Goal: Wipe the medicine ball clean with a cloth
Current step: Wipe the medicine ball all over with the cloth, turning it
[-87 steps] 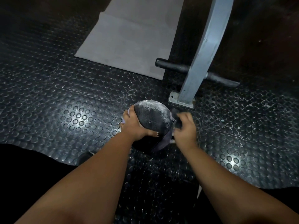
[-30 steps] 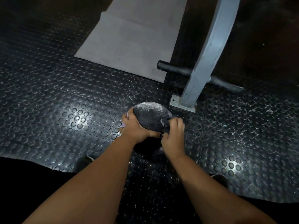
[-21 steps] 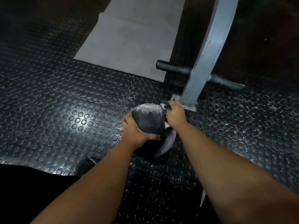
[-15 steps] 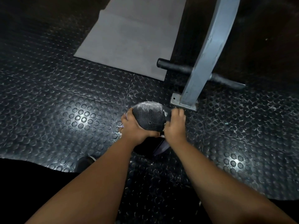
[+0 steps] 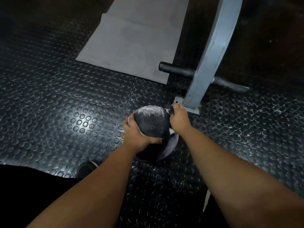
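Head view: medicine ball just left of steel post foot, low over floor, 2 hands on it. Left hand grips ball side far from post, thumb curled over. Right hand pinches dark cloth on ball edge nearest post. Dusty grey top lies away from post: wipe probably goes there.

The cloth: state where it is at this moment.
Head view: the cloth is gripped in the right hand against the medicine ball, on its far right, beside the grey metal base plate.
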Demonstrator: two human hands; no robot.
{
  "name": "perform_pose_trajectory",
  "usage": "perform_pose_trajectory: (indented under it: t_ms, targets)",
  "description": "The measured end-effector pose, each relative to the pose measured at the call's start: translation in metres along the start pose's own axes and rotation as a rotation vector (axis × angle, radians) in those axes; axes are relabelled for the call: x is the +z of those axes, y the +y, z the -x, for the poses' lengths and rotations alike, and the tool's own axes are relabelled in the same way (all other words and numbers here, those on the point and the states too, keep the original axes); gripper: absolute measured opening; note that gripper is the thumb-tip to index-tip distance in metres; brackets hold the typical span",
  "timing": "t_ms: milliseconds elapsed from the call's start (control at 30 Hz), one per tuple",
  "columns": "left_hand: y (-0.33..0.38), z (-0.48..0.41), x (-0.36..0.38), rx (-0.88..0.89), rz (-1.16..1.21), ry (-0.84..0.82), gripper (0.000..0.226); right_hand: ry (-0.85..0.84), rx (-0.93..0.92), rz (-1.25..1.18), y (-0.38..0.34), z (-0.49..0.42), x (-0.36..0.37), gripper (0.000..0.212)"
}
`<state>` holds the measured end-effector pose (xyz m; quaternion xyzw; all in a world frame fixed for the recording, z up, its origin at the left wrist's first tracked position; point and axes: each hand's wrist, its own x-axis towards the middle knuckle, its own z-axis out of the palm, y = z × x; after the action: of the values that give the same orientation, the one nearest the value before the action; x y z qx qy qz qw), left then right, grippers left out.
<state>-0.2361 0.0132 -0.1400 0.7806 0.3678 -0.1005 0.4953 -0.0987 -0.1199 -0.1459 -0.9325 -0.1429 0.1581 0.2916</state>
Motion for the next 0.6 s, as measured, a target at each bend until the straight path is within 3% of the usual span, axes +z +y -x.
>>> perform_pose_trajectory:
  t_ms: [100, 367, 533, 600]
  targets:
    - [0.0, 0.003, 0.002, 0.01, -0.008, 0.031, 0.154, -0.081, 0.05, -0.034, 0.008, -0.019, 0.001, 0.043]
    - [0.004, -0.001, -0.009, -0.049, 0.039, 0.013, 0.157, 0.246, -0.034, -0.172, -0.008, 0.073, 0.013, 0.031]
    - [-0.001, 0.007, -0.029, -0.084, 0.038, -0.058, 0.143, 0.025, -0.092, -0.258, -0.013, 0.118, 0.005, 0.03]
    - [-0.001, 0.014, -0.041, -0.09, -0.03, -0.084, 0.141, 0.127, 0.03, -0.382, -0.01, 0.109, -0.01, 0.025]
